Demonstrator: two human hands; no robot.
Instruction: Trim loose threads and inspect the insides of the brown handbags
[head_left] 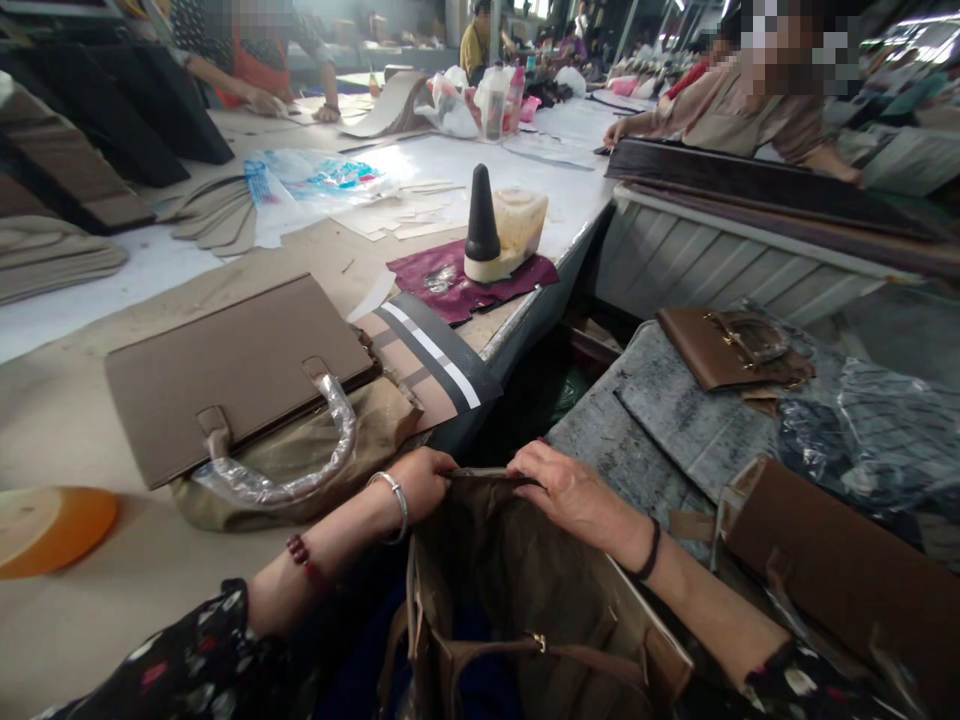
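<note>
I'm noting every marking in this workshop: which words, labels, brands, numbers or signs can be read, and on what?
None can be read.
Plastic bag: blue print, too blurred to read.
Open brown bag, gripped at its edge by the left hand and right hand: no lettering visible.

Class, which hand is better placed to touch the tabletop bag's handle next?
Probably the left hand: it is nearer the wrapped handle than the right hand; both grip the open bag.
</note>
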